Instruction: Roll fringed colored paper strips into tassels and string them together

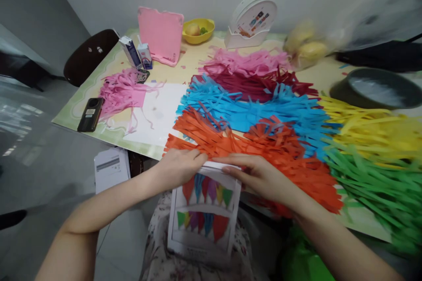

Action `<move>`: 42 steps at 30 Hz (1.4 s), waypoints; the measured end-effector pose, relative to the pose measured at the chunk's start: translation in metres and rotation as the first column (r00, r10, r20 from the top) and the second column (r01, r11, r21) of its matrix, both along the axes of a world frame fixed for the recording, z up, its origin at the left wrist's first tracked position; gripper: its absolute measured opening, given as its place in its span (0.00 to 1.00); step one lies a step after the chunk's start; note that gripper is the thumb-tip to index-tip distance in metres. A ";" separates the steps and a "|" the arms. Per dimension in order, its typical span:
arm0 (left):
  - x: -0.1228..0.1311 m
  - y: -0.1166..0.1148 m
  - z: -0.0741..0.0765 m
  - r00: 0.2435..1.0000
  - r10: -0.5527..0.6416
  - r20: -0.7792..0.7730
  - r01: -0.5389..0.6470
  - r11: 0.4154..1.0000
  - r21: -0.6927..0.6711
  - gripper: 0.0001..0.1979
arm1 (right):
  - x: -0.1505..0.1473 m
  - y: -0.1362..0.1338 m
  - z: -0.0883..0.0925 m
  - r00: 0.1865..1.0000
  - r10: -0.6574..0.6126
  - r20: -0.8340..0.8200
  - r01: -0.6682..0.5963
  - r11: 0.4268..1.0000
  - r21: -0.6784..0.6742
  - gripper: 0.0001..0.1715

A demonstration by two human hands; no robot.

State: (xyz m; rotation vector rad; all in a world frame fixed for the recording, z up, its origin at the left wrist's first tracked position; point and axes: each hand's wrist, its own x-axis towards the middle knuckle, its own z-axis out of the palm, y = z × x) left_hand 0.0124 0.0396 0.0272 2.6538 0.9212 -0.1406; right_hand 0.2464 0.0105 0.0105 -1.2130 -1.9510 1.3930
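A flat white package (201, 246) printed with rows of coloured pennants stands upright over my lap, against the table's front edge. My left hand (181, 166) is closed at its upper left corner, fingers curled over the top edge. Around the upper right corner is my right hand (252, 175), its thumb on the near side and fingers stretched along the top. The package's far side is hidden. Just beyond my fingers lies orange-red fringed paper (211, 138), with blue fringed paper (244, 109) behind it.
Dark red (244, 83), pink (247, 59), yellow (379, 131) and green fringe (365, 189) also cover the table. Leftward are a pink fringe bundle (120, 92), white sheet (154, 116), phone (90, 115), drink cartons (131, 52) and pink tablet case (161, 35). A dark bowl (343, 90) stands right.
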 end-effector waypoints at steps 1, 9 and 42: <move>0.000 0.000 0.000 1.000 0.009 0.010 -0.009 1.000 -0.010 0.15 | 0.000 0.000 0.000 1.000 -0.007 0.003 0.007 1.000 -0.003 0.21; -0.020 0.030 0.014 0.955 0.076 0.286 0.110 0.805 -0.583 0.17 | -0.001 -0.003 -0.001 0.994 -0.083 -0.067 0.076 0.992 -0.105 0.21; -0.044 0.008 -0.002 0.873 0.388 0.296 0.019 0.579 -0.815 0.22 | 0.004 -0.011 -0.004 0.988 -0.140 -0.070 0.125 0.975 -0.183 0.21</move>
